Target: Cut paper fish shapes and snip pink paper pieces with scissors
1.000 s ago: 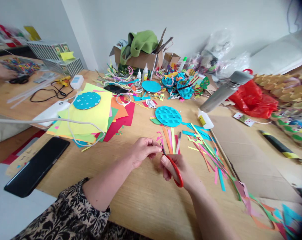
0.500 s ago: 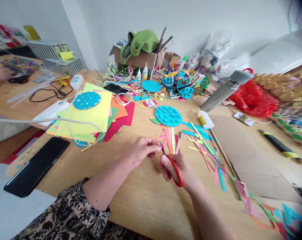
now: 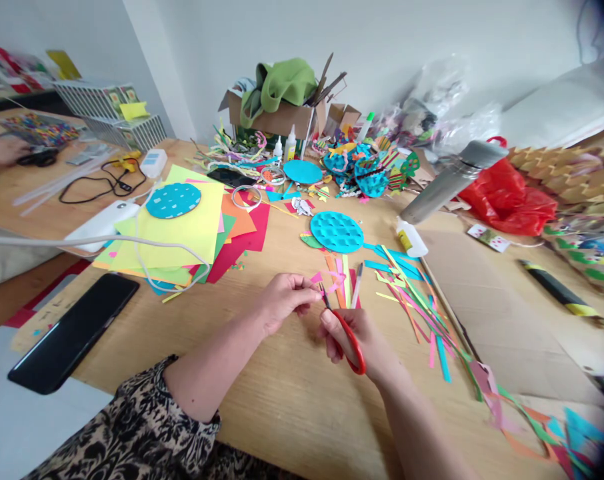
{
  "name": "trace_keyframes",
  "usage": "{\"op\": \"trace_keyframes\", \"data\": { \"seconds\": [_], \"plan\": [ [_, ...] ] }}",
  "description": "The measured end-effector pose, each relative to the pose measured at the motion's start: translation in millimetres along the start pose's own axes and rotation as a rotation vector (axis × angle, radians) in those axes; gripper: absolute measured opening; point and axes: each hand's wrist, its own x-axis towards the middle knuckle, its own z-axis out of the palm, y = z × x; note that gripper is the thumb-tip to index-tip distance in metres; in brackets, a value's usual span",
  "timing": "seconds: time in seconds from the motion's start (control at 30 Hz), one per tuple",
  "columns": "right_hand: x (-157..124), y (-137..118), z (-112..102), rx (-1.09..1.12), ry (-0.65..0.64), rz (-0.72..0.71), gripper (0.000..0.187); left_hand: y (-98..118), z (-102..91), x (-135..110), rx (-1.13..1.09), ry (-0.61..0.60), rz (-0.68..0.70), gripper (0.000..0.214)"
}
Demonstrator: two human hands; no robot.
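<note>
In the head view my right hand (image 3: 343, 328) is closed round red-handled scissors (image 3: 353, 347), their dark blades pointing up and away from me. My left hand (image 3: 291, 300) pinches a small pink paper strip (image 3: 327, 277) at the blade tips. Part of the strip is hidden by the fingers, and its loose end curls above the scissors. Just beyond lie orange and yellow paper strips (image 3: 347, 277) and a pen (image 3: 357, 283). Farther back rests a blue paper oval (image 3: 336, 231) with a raised pattern and a small green head-like piece at its left.
Stacked coloured paper (image 3: 192, 233) lies at the left beside a black phone (image 3: 75, 332) and a white cable (image 3: 172, 241). At the right are scattered paper strips (image 3: 416, 300), a glue bottle (image 3: 411, 238), a steel flask (image 3: 449, 183) and cardboard (image 3: 497, 300). Another person's hand (image 3: 1, 155) is far left.
The pink strip now shows more above the scissors, its loose end curling upward. My hands stay almost in place. The other person's hand at far left has shifted slightly.
</note>
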Motion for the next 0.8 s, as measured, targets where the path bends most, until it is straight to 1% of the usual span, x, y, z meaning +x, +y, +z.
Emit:
{"op": "trace_keyframes", "data": {
  "seconds": [0.23, 0.37, 0.53, 0.8],
  "plan": [
    [1.2, 2.2, 0.6, -0.015, 0.012, -0.016, 0.061, -0.7, 0.6, 0.2, 0.015, -0.036, -0.017, 0.022],
    [1.7, 4.5, 1.5, -0.02, 0.012, -0.02, 0.061, -0.9, 1.4, 0.3, -0.002, -0.018, -0.001, 0.021],
    [2.0, 4.9, 1.3, -0.023, 0.012, -0.051, 0.06, -2.6, 0.7, 0.8, 0.011, -0.039, 0.018, 0.02],
    [1.4, 3.1, 0.6, -0.008, 0.001, -0.036, 0.061, -1.3, 1.3, 0.3, 0.017, -0.023, 0.012, 0.02]
  ]
}}
